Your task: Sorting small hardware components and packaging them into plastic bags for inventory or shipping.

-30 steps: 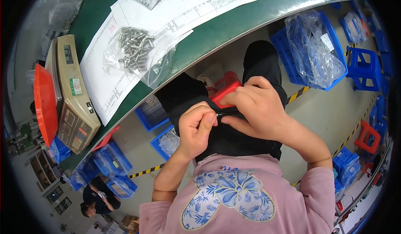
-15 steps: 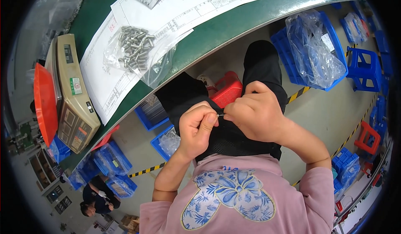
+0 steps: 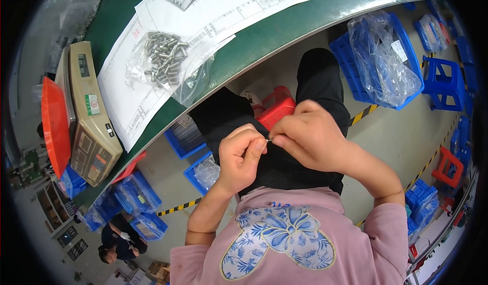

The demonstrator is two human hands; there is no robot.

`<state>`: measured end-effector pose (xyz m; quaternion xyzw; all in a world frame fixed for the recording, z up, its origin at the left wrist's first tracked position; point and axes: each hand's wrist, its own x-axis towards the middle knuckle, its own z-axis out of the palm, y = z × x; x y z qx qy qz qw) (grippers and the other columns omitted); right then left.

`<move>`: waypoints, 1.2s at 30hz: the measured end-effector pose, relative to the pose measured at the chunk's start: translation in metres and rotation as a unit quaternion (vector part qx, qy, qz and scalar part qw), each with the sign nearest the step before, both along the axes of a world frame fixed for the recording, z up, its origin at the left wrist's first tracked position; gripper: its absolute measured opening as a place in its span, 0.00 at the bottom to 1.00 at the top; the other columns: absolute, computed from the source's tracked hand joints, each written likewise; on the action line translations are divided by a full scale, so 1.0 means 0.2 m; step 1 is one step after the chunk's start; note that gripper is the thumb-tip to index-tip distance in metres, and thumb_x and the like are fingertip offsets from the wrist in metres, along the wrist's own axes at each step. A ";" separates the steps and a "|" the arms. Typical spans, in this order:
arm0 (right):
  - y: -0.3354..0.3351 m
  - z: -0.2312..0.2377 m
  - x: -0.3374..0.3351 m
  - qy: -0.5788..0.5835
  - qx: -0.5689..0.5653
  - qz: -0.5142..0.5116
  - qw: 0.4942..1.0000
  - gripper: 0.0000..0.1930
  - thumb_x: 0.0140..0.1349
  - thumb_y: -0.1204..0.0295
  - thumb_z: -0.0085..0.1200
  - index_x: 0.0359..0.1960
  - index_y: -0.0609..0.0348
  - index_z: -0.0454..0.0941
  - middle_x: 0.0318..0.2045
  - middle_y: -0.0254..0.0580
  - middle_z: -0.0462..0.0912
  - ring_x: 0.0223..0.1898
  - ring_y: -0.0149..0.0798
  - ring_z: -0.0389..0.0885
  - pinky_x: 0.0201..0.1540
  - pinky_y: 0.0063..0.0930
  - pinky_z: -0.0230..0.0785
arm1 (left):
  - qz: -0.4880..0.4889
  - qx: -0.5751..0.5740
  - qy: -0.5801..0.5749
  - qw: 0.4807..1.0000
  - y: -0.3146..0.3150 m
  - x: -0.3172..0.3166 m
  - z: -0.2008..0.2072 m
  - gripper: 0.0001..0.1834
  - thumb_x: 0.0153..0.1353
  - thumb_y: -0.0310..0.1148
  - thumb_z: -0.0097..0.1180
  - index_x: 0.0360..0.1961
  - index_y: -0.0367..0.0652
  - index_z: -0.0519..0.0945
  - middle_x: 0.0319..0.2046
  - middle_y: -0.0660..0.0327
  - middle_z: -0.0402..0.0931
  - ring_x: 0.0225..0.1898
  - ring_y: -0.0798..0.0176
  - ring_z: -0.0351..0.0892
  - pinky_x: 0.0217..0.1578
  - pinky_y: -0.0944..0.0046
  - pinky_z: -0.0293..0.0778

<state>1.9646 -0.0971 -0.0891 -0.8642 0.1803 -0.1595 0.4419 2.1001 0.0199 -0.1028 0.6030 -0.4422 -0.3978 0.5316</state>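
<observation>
Above my lap both hands meet at a small shiny metal piece (image 3: 269, 140), perhaps a screw; most of it is hidden by fingers. My left hand (image 3: 241, 158) is closed, pinching one end between thumb and bent forefinger. From the other side my right hand (image 3: 312, 138) grips its tip with thumb and forefinger, slightly blurred. On the green table (image 3: 244, 56), a clear plastic bag (image 3: 195, 81) lies with many small silvery metal parts (image 3: 166, 58), which look like screws.
Printed sheets (image 3: 119, 76) lie under the bag. A beige scale (image 3: 94, 117) with a red tray (image 3: 55, 125) stands at the left. Blue crates (image 3: 351, 66) and a blue stool (image 3: 443, 84) are on the floor at right. Another person (image 3: 119, 239) is at lower left.
My right hand's fingers have shifted and turned around the small metal piece, the forefinger now stretched further over it. My left hand has hardly moved.
</observation>
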 end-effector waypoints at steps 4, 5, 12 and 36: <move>0.00 -0.01 -0.01 -0.086 -0.191 -0.004 0.978 0.05 0.48 0.72 0.54 0.20 0.54 0.71 0.13 0.35 0.71 0.18 0.37 0.69 0.31 0.25 0.60 | -0.003 0.016 0.067 0.998 -0.01 -0.01 0.00 0.12 0.56 0.30 0.49 0.19 0.35 0.71 0.16 0.62 0.66 0.18 0.69 0.62 0.19 0.72 0.57; 0.00 -0.01 -0.02 -0.072 -0.160 0.020 0.984 0.05 0.48 0.72 0.53 0.20 0.55 0.71 0.15 0.36 0.72 0.18 0.36 0.69 0.31 0.25 0.60 | -0.003 0.015 0.067 0.998 -0.01 -0.01 0.01 0.12 0.56 0.30 0.49 0.19 0.35 0.71 0.16 0.62 0.66 0.18 0.69 0.62 0.19 0.72 0.57; -0.03 0.01 -0.01 -0.018 0.042 0.031 0.999 0.07 0.46 0.69 0.56 0.21 0.56 0.70 0.19 0.36 0.72 0.22 0.34 0.72 0.35 0.27 0.62 | -0.022 0.021 -0.005 1.000 -0.01 0.01 0.02 0.13 0.57 0.30 0.48 0.18 0.36 0.70 0.16 0.62 0.65 0.19 0.70 0.62 0.22 0.72 0.58; -0.05 -0.03 -0.05 -0.033 -0.064 0.058 0.996 0.03 0.47 0.71 0.56 0.23 0.53 0.75 0.17 0.32 0.74 0.21 0.37 0.72 0.36 0.30 0.63 | -0.011 0.003 0.014 1.000 -0.02 -0.04 -0.04 0.14 0.57 0.30 0.47 0.16 0.37 0.69 0.15 0.61 0.65 0.20 0.67 0.63 0.21 0.69 0.59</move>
